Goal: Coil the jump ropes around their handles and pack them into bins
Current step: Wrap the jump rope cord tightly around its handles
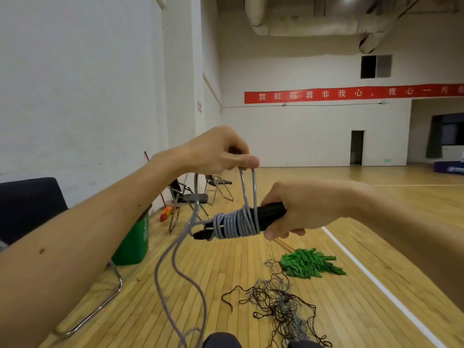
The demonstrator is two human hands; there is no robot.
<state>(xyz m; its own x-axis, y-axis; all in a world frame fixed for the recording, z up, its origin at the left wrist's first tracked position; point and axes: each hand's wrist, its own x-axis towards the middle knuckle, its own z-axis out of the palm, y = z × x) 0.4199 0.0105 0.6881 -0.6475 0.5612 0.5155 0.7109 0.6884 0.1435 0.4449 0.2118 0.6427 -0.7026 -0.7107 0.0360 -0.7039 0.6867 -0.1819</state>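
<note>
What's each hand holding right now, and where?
Right hand grips the black handles at their bare end; left hand pinches a loop of grey rope above the coil.

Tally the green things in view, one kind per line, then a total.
Green bin: 1
Green mop head: 1
Total: 2

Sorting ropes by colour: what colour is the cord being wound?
Grey cord, wound on black handles; head view.
</note>
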